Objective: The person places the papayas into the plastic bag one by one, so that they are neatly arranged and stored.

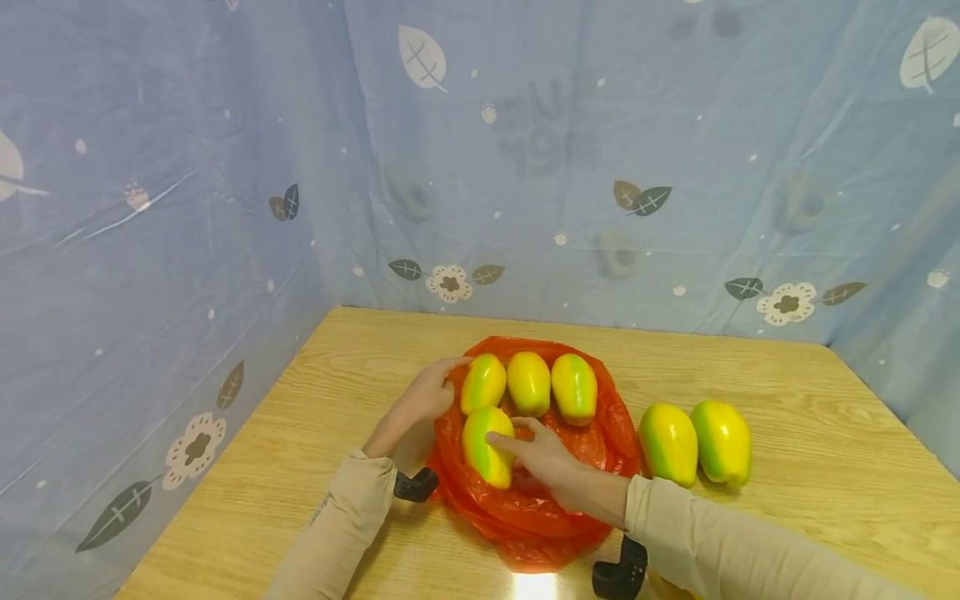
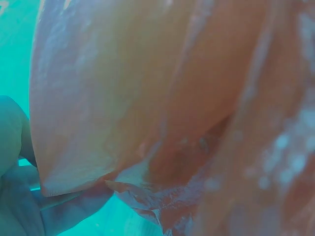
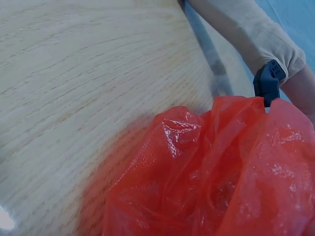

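A red plastic bag [image 1: 540, 533] lies spread wide on the table, its mouth facing up. Three yellow-green papayas sit in a row at its far side: a left one [image 1: 486, 382], a middle one [image 1: 529, 383] and a right one [image 1: 575, 388]. Nearer to me, my right hand [image 1: 551, 458] grips another papaya [image 1: 487, 467] inside the bag, thumb on top of it. My left hand [image 1: 431, 392] holds the bag's left rim; in the left wrist view its fingers [image 2: 74, 211] meet the red film. The right wrist view shows the bag's crumpled side [image 3: 197, 182] but not the right hand.
Two more papayas, one [image 1: 667, 446] beside the other [image 1: 723, 442], lie on the wooden table [image 1: 825, 433] right of the bag. A yellow edge peeks out under the right sleeve [image 1: 697, 533]. Blue patterned cloth [image 1: 525, 208] walls the back and sides.
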A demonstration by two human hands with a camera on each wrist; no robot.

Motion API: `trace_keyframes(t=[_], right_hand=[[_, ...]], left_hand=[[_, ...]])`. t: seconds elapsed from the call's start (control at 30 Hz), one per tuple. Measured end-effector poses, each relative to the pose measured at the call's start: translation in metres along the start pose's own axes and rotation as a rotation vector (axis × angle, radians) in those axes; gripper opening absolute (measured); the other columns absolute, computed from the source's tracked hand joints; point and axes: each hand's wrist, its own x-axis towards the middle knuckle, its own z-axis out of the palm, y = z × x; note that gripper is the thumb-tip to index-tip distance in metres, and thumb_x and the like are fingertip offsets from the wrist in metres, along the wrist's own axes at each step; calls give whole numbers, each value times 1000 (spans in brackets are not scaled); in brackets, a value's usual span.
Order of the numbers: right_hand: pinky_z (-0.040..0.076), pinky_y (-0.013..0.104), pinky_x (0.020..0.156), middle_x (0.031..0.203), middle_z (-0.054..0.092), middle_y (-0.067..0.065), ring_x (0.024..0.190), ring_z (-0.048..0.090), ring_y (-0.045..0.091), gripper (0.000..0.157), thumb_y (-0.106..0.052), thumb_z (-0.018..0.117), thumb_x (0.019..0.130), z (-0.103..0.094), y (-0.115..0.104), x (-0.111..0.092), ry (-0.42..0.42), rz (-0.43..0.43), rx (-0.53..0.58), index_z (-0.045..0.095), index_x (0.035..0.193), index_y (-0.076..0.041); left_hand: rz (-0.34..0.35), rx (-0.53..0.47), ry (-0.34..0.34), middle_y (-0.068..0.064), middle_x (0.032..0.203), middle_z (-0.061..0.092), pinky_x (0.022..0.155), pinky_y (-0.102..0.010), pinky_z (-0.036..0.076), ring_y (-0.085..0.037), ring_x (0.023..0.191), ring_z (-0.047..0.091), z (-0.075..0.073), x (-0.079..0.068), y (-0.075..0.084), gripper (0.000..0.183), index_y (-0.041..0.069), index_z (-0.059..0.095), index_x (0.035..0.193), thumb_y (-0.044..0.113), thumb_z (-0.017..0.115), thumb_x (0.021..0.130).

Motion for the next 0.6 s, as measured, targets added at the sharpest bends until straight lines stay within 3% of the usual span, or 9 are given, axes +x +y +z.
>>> trace_keyframes(t=[0.33,0.6], right_hand=[[54,39,75,106,58,16,85,60,23,72,-36,65,89,4,2,1,-23,-15,-16,32,140,2],[54,41,77,116,54,19,90,61,23,74,-34,66,89,4,5,5,-50,-37,-10,29,141,4]], left_hand=[[-16,0,1,-20,134,51,104,-47,36,-35,126,43,0,1,-1,52,1,54,133,-12,40,84],[-23,-6,3,-21,134,50,105,-47,35,-36,127,42,1,1,-1,52,1,53,133,-11,40,84]])
